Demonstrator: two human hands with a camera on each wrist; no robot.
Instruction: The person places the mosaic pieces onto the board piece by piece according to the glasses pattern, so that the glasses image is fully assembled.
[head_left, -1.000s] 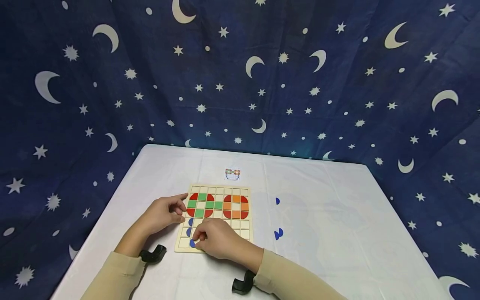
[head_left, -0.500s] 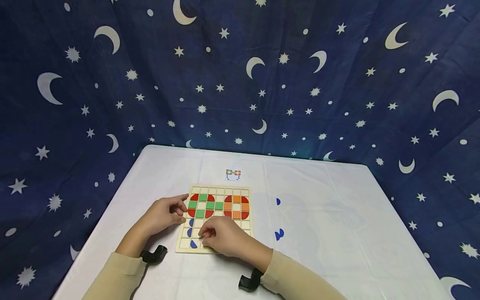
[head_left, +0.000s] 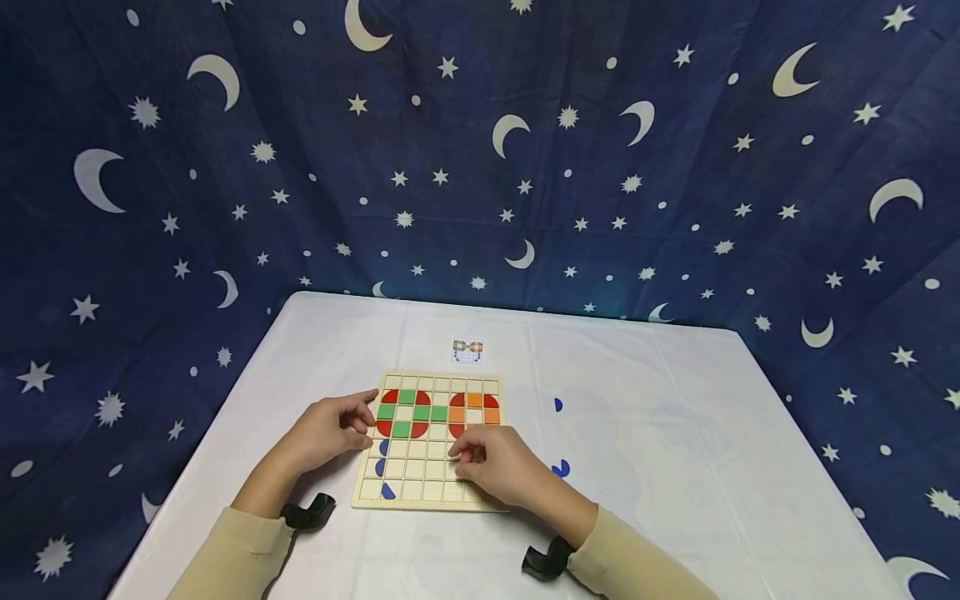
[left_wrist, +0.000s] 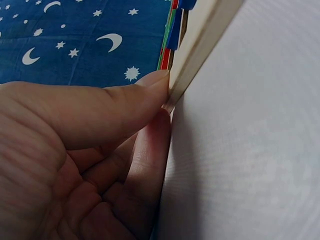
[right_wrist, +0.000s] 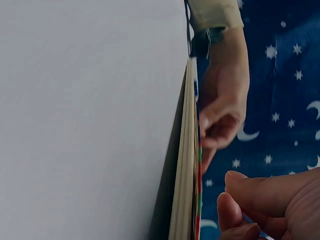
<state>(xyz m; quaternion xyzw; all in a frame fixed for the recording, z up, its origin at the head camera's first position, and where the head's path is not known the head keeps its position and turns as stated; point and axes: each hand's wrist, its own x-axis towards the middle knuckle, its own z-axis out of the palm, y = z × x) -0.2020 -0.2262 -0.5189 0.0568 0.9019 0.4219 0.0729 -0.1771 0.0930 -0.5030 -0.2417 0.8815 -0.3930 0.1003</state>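
A wooden grid board [head_left: 415,469] lies on the white-covered table in the head view. Red rounded corner tiles with green squares form a ring at its far left, and a second ring of red and orange tiles [head_left: 475,400] sits at the far right. Three blue rounded tiles [head_left: 380,467] run down the left side. My left hand [head_left: 330,429] touches the board's left edge with thumb and fingertips; the left wrist view shows the thumb [left_wrist: 125,107] against that edge. Over the board's near right part, my right hand [head_left: 498,467] has loosely bent fingers and holds nothing visible.
Right of the board lie a loose blue tile [head_left: 558,405] and, nearer, a small cluster of blue tiles [head_left: 562,468]. A small pattern card [head_left: 467,350] lies behind the board. A dark star-and-moon cloth [head_left: 480,167] hangs behind the table.
My right hand has left the blue tile at the board's near left corner and moved right across the board. That tile stays on the board; my left hand keeps its place.
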